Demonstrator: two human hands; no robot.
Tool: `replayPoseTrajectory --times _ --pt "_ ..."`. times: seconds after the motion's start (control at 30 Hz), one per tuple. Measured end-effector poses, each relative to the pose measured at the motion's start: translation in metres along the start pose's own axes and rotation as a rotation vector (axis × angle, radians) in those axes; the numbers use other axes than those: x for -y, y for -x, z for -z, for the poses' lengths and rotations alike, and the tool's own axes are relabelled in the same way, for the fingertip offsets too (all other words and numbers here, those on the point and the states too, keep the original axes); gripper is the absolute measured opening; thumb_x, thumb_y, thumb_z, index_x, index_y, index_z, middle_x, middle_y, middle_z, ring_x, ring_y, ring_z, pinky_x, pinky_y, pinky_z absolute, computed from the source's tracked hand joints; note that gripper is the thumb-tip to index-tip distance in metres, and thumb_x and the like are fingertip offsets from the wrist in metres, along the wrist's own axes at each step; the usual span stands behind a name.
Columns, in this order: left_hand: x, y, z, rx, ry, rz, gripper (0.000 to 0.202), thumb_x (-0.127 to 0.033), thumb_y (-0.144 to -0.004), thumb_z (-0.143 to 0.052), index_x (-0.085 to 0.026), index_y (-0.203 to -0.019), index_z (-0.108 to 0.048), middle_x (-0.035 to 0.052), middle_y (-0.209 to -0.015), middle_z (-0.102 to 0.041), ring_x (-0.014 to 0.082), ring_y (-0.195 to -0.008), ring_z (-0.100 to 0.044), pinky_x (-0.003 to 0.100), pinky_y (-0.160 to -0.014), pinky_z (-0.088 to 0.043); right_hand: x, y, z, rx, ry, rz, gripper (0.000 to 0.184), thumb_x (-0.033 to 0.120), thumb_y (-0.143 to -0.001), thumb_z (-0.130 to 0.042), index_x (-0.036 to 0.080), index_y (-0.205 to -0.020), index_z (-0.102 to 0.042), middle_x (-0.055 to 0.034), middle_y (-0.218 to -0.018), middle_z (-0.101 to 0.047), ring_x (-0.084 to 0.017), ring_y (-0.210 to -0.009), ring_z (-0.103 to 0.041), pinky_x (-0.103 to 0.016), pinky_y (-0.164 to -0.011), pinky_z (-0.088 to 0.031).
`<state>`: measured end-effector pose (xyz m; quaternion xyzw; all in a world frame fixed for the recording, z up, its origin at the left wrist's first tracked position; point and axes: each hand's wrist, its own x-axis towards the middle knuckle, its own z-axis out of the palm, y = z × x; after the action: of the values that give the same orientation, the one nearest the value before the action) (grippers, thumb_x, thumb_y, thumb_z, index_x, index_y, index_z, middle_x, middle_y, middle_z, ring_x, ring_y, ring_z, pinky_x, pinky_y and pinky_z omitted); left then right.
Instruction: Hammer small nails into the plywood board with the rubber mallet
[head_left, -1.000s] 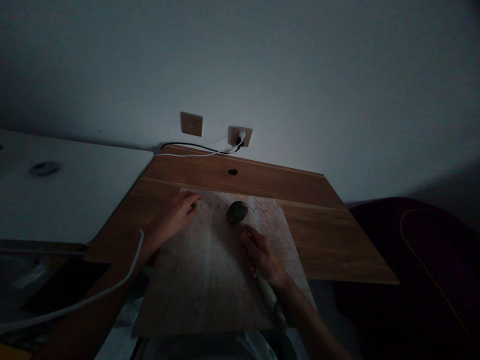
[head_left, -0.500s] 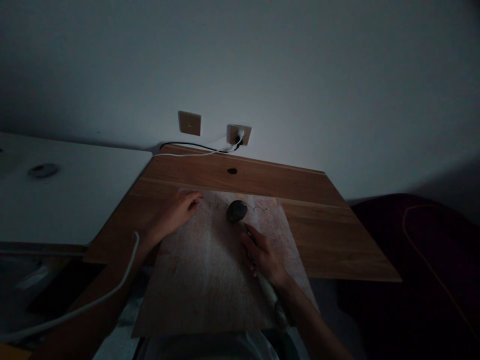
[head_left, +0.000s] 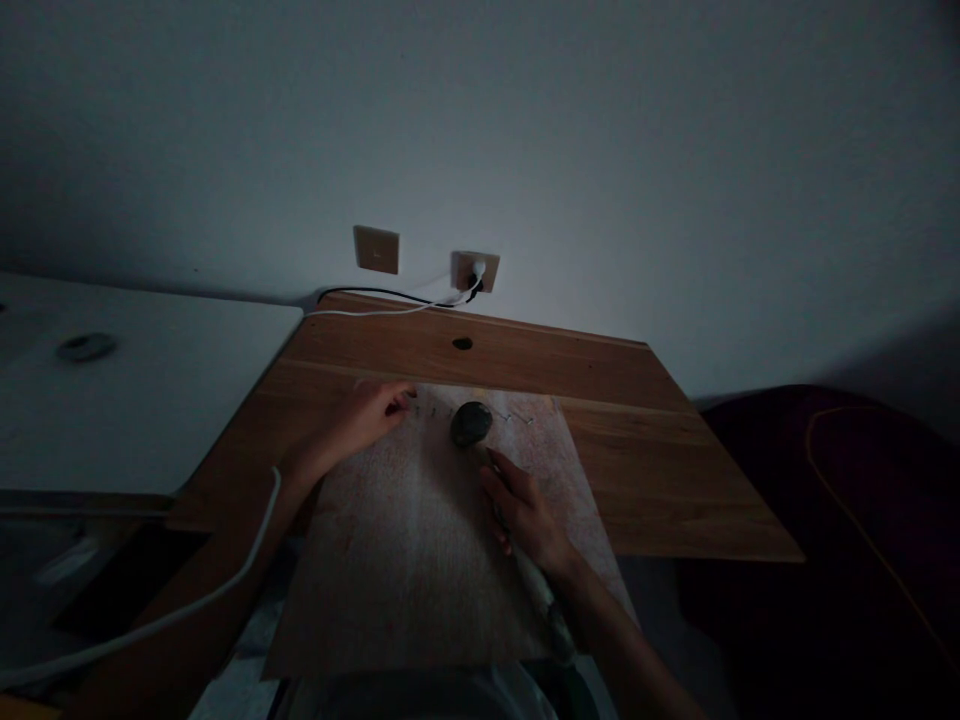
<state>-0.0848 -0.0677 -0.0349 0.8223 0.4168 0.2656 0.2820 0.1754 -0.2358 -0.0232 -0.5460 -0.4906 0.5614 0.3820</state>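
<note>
A pale wooden board (head_left: 405, 560) lies on a brown wooden desk (head_left: 525, 365), its near end hanging toward me. A row of small nails (head_left: 431, 410) stands along the board's far edge. My left hand (head_left: 367, 418) pinches its fingertips together at the left end of that row, on something too small to name. My right hand (head_left: 525, 510) is wrapped round the handle of a tool (head_left: 544, 600) whose dark rounded head (head_left: 471, 423) rests on the board beside the nails. The scene is very dim.
A white table (head_left: 135, 390) adjoins the desk on the left. A white cable (head_left: 187, 590) runs across my left forearm. Black and white cables (head_left: 390, 300) lead to a wall socket (head_left: 474, 270) beside a switch plate (head_left: 376, 249). A dark seat (head_left: 825, 520) stands at the right.
My left hand has slid a little to the right along the board's far edge. The right hand and the tool head have barely moved.
</note>
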Motion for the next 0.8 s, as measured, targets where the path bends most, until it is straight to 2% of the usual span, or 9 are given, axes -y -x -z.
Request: replayPoseTrajectory --times 0.13,0.27,0.53,0.7,0.8 --pt "0.009 0.005 -0.006 -0.054 0.128 0.060 0.018 -0.018 -0.090 -0.071 -0.024 -0.106 -0.074 0.0034 -0.098 -0.082 0.0221 -0.093 -0.078 0.038 -0.089 -0.061 0.000 0.000 0.000 0.005 0.003 0.002 0.060 0.069 -0.101 -0.059 0.018 -0.133 -0.060 0.0077 -0.060 -0.052 -0.010 -0.036 -0.042 -0.022 -0.030 -0.035" --pt "0.012 0.007 -0.011 -0.077 0.181 0.049 0.010 -0.022 -0.091 -0.074 -0.023 -0.101 -0.074 0.0026 -0.096 -0.081 0.0208 -0.093 -0.078 0.038 -0.091 -0.061 0.000 0.001 0.001 0.008 0.003 0.014 0.058 0.070 -0.101 -0.060 0.018 -0.126 -0.062 0.0069 -0.061 -0.052 -0.010 -0.037 -0.043 -0.022 -0.030 -0.035" --pt "0.016 0.011 -0.011 -0.176 0.089 -0.011 0.003 -0.022 -0.093 -0.073 -0.022 -0.094 -0.076 0.0033 -0.095 -0.078 0.0201 -0.091 -0.074 0.036 -0.088 -0.059 -0.003 0.000 0.001 0.011 -0.004 0.027 0.055 0.069 -0.102 -0.059 0.019 -0.125 -0.062 0.0074 -0.063 -0.051 -0.009 -0.038 -0.043 -0.020 -0.030 -0.034" --pt "0.020 0.011 -0.011 -0.158 0.062 -0.017 0.005 -0.023 -0.094 -0.072 -0.022 -0.092 -0.077 0.0034 -0.095 -0.077 0.0208 -0.092 -0.073 0.036 -0.088 -0.058 -0.002 0.000 0.000 0.002 0.000 0.005 0.058 0.070 -0.100 -0.060 0.018 -0.127 -0.061 0.0094 -0.058 -0.049 -0.009 -0.036 -0.041 -0.020 -0.030 -0.035" --pt "0.019 0.011 -0.010 -0.150 0.077 -0.034 0.008 -0.023 -0.094 -0.070 -0.023 -0.096 -0.078 0.0036 -0.098 -0.078 0.0213 -0.094 -0.073 0.037 -0.091 -0.059 -0.002 0.000 0.000 0.009 -0.007 0.026 0.056 0.070 -0.101 -0.059 0.019 -0.122 -0.061 0.0102 -0.054 -0.047 -0.009 -0.035 -0.040 -0.020 -0.030 -0.033"
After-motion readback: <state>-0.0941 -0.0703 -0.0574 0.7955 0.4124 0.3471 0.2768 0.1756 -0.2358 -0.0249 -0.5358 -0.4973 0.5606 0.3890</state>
